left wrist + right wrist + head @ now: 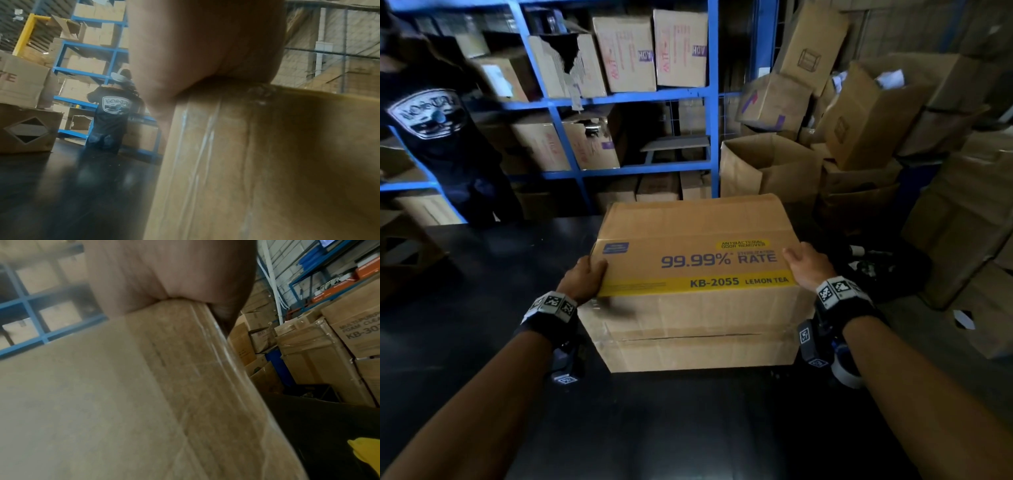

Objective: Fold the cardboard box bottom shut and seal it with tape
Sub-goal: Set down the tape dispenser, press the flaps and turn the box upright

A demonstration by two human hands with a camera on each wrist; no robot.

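A brown cardboard box point(695, 267) printed "99.99% RATE" and "KB-2055 LEMON TEA" sits tilted on the dark table point(654, 428), printed face up. Its near face shows a closed flap seam point(698, 337) with glossy tape over it. My left hand point(585, 277) grips the box's left edge, thumb on the printed face. My right hand point(806, 265) grips the right edge the same way. Close up, the left palm point(195, 48) presses a taped corner of the box point(267, 162), and the right palm point(164, 272) caps the other corner point(123, 394). A tape roll point(847, 371) lies below my right wrist.
A person in a black T-shirt point(431, 120) stands at the far left by blue shelving point(619, 96) loaded with cartons. Open cartons point(767, 168) pile up behind and to the right. Another carton point(404, 253) sits on the table's left. Something yellow point(366, 449) lies at the right.
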